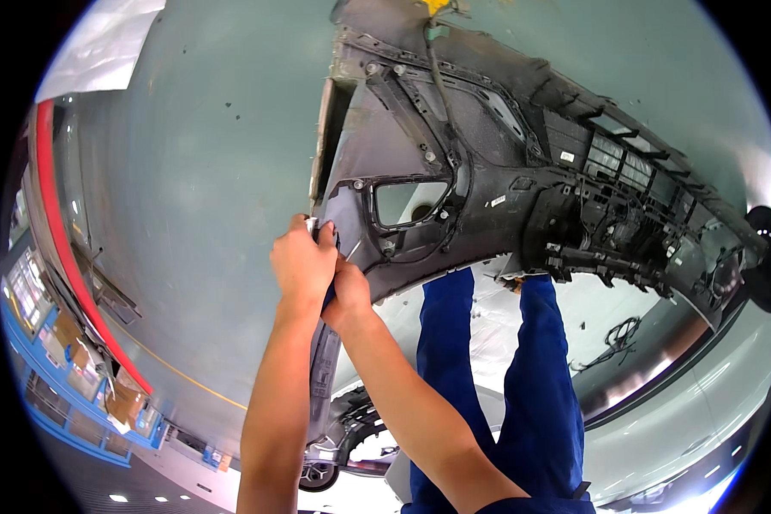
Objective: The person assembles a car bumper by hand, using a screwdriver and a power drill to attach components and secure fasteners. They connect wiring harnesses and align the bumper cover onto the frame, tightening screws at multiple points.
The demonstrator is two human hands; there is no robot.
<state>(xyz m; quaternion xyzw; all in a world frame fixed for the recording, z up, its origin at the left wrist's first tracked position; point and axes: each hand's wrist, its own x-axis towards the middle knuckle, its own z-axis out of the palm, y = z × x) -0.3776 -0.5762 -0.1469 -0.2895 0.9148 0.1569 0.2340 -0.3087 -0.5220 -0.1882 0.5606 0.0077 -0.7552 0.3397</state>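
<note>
A large dark bumper (497, 206) lies with its inner side up, its wiring and brackets exposed. My left hand (304, 261) is closed at its left end, fingers curled by the edge. A small whitish bit (312, 224) shows at those fingertips; whether it is a loose piece or part of the bumper I cannot tell. Pressed close beside it, my right hand (349, 291) is wrapped round what looks like a screwdriver (353, 250). Its thin metal shaft points up and right toward the bumper's inner face, and some dark blue shows between my hands.
Green-grey floor (206, 171) spreads to the left and beyond the bumper. A silver car body (694, 437) stands at lower right, near a loose black cable (621, 338). A red-edged structure (56, 214) and blue shelving with cartons (77, 385) are at far left.
</note>
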